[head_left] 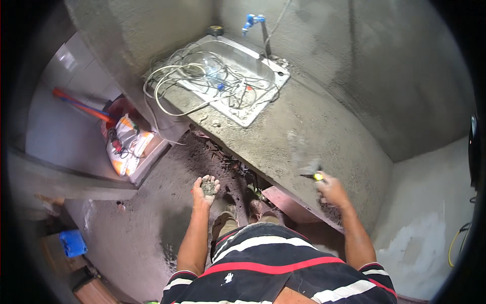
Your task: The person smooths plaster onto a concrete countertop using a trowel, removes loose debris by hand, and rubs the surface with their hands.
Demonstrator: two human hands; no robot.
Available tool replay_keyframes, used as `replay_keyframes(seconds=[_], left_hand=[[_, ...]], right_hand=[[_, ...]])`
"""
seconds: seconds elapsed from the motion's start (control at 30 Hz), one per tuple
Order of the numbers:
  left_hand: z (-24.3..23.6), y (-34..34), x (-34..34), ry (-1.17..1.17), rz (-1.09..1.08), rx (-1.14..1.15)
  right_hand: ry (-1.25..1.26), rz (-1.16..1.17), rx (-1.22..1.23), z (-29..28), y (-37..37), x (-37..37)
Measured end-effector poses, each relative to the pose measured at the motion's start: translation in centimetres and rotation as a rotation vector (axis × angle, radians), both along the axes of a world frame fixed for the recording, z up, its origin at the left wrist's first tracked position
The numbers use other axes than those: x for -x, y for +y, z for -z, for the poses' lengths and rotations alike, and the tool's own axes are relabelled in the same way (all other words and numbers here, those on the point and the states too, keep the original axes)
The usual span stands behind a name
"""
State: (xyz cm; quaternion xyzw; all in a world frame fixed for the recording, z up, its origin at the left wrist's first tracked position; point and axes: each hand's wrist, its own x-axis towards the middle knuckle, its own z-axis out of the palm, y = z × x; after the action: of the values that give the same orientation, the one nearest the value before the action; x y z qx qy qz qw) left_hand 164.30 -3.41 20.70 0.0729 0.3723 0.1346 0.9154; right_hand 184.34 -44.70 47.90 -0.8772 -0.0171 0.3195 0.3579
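Palm up, my left hand (206, 190) is cupped around a lump of grey mortar (208, 188), out over the floor. My right hand (331, 190) grips the yellow handle of a trowel (308, 171) above the front part of the rough cement counter (324, 131). Motion smears the trowel's blade, so I cannot tell whether it touches the surface. Farther back, a steel sink (246, 120) is set in the counter. A tangle of pale cable (164, 91) lies across it, with a clear plastic bottle (212, 73) among the loops.
A blue tap (251, 21) juts from the back wall above the sink. Left of the counter, a white and orange sack (126, 144) leans near a long red-handled tool (83, 105). A blue plastic object (73, 243) lies at the lower left. Rubble (228, 159) sits beneath the counter's edge.
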Motion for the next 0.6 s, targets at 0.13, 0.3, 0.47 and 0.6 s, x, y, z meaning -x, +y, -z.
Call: replay_keyframes(seconds=[0.13,0.3,0.47,0.6], left_hand=[[-0.3,0.5,-2.1,0.008,0.022,-0.013],[-1.6,1.2,-3.3,-0.064,0.028,-0.006],[-1.7,2.8,-1.0,-0.064,-0.013,-0.011],[-1.9,5.7,1.7,0.067,0.009,-0.114]], right_hand=[[-0.523,-0.596,-0.189,1.9,7.2,3.4],[-0.113,-0.342,-0.137,-3.5,10.5,1.1],[0.002,0.122,-0.252,-0.8,3.1,-5.0],[-0.059,0.129,-0.242,2.4,-1.4,-7.8]])
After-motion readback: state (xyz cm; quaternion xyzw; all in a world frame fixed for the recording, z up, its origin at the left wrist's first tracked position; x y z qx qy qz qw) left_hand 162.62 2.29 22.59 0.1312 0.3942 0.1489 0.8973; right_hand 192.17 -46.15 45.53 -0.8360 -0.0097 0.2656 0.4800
